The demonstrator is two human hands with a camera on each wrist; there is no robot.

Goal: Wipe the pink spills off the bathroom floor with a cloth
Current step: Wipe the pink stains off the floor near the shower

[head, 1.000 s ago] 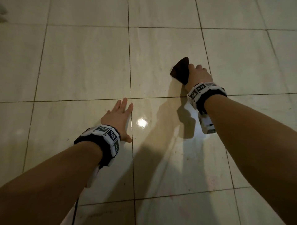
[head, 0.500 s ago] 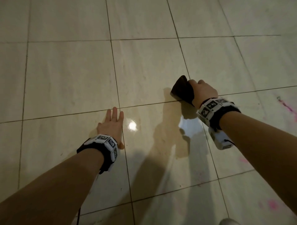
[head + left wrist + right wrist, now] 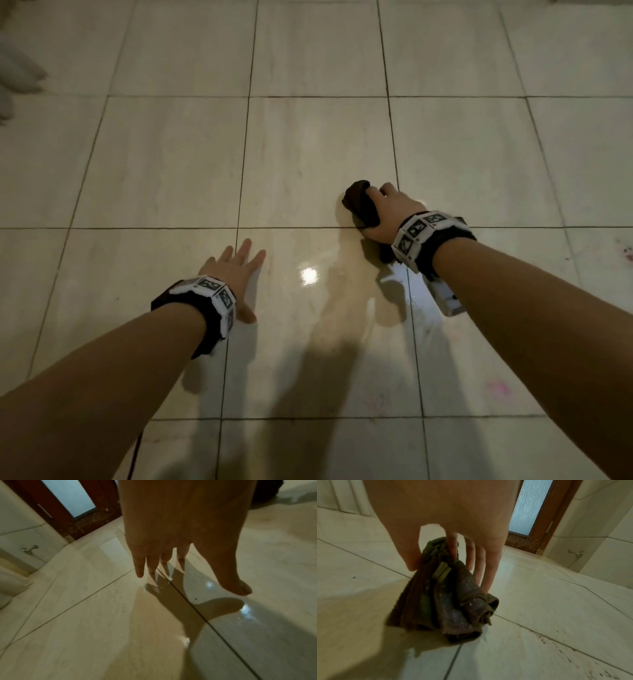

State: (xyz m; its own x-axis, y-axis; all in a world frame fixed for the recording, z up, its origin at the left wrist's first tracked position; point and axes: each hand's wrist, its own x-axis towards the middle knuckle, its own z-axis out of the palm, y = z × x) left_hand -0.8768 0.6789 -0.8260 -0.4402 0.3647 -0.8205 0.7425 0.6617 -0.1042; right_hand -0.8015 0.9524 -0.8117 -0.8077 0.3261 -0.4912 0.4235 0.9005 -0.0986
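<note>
My right hand (image 3: 383, 209) grips a bunched dark brown cloth (image 3: 359, 205), pinched between thumb and fingers (image 3: 452, 546) with the cloth (image 3: 440, 599) hanging down so its lower end meets the pale tiled floor (image 3: 171, 164). My left hand (image 3: 236, 270) is held flat and open just above the floor, fingers (image 3: 139, 566) straight, holding nothing. A pink spill (image 3: 498, 389) lies on the floor to the lower right, near my right forearm. A fainter pink smear (image 3: 376, 401) sits left of it, and small pink marks (image 3: 628, 253) show at the right edge.
A wet glossy patch (image 3: 342, 291) with a light reflection lies between my hands. A dark wooden door with frosted glass (image 3: 530, 507) and a metal wall fitting (image 3: 576, 553) stand ahead. Pale fabric (image 3: 13, 75) shows at the far left edge.
My right hand with the cloth has come nearer and lower on the floor. The view has swung between frames, bringing pink spills into sight at the right. My left hand stays flat and open.
</note>
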